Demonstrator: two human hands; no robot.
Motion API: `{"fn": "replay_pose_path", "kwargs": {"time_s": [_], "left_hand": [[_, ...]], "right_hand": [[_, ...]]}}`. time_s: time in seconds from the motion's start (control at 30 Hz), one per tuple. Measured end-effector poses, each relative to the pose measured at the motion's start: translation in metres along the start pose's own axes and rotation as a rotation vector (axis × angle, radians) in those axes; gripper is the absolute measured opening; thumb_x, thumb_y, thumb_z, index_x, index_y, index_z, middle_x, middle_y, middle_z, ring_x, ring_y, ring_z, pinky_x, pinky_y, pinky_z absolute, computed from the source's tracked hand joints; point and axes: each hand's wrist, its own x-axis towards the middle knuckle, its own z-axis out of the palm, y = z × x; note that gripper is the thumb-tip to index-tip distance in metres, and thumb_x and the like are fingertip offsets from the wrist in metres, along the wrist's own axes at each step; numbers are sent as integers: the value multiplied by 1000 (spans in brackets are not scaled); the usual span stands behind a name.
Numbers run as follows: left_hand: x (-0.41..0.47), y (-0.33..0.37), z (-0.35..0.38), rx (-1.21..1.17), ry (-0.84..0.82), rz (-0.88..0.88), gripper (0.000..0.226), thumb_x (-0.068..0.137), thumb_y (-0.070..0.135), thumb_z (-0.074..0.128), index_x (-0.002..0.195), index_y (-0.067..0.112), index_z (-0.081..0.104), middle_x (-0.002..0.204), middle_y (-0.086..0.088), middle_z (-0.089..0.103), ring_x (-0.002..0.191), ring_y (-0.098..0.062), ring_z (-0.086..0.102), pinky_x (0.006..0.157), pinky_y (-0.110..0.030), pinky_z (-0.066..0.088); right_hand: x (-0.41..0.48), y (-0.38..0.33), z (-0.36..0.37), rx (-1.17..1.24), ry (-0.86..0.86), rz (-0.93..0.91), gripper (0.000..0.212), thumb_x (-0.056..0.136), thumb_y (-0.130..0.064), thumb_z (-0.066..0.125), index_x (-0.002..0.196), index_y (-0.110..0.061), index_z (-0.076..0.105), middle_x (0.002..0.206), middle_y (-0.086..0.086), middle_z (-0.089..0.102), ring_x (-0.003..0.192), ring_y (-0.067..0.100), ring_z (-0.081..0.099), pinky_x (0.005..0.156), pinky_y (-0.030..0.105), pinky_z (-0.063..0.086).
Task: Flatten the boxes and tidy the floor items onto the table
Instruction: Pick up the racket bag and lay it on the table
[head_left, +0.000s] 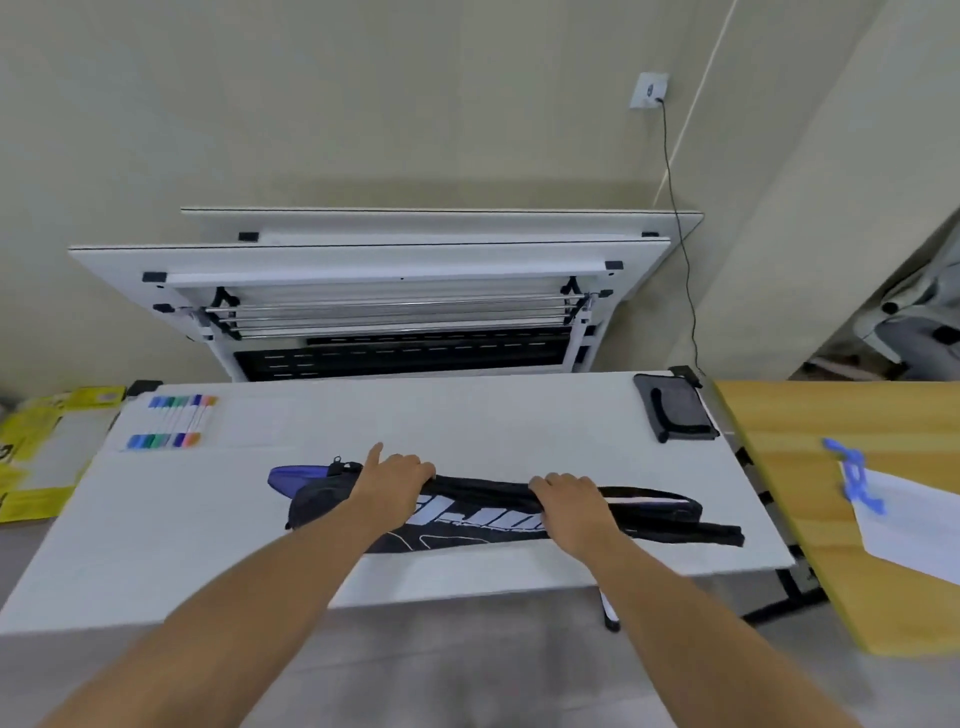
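Both hands rest on a long black bag (467, 512) lying across the white bench (156, 530), likely settling it flat. The left hand (392, 480) curls over its upper edge near the zip end; the right hand (569, 501) grips mid-length, fingers bent over the fabric.

Both arms reach forward, left hand (390, 480) and right hand (570, 506) palm-down, fingers curled.

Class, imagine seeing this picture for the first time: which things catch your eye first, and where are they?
Both hands, left hand and right hand, rest on a long black bag in the middle of the white table. Coloured markers lie at its far left corner, a grey pouch at its far right.
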Motion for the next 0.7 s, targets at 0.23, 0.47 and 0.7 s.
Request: {"fn": "replay_pose_path", "kwargs": {"time_s": [0.23, 0.47, 0.7], "left_hand": [[110, -5, -12, 4, -41, -63, 47, 87, -1, 48, 124, 27, 54, 106, 3, 60, 108, -19, 55, 122, -52, 8], [202, -4, -20, 48, -118, -87, 51, 88, 3, 52, 133, 27, 48, 118, 3, 58, 121, -22, 50, 123, -54, 5], [300, -24, 0, 15, -113, -68, 61, 86, 1, 52, 141, 28, 44, 133, 2, 53, 129, -25, 45, 122, -50, 12]], "right_hand": [[118, 61, 22, 57, -57, -34, 36, 87, -3, 51, 119, -19, 50, 103, 1, 57, 96, 23, 54, 75, 32, 32], [220, 114, 39, 71, -149, -69, 48, 88, -3, 52, 133, -20, 44, 113, 2, 59, 104, 25, 56, 89, 38, 41], [303, 145, 57, 90, -116, -50, 47, 88, -2, 50, 132, -18, 46, 114, 4, 60, 104, 26, 56, 89, 38, 42]]}}
